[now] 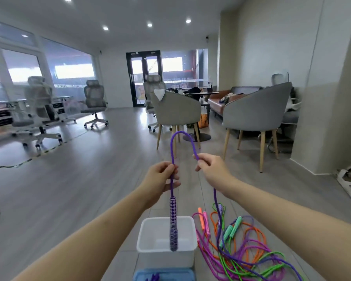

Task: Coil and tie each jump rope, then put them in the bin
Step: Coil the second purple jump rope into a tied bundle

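A purple jump rope (182,134) arches up between my two raised hands. My left hand (162,178) pinches the cord just above its purple patterned handle (173,224), which hangs straight down over the white bin (150,246) on the floor. My right hand (209,166) grips the other side of the arch, and the cord drops from it into a tangle of pink, orange, green and purple ropes (243,254) lying right of the bin. Nothing shows inside the bin.
A blue lid or box (164,275) lies at the bottom edge in front of the bin. Grey armchairs (176,110) and a round table stand ahead, office chairs (94,100) at the left, a wall corner (322,118) at the right.
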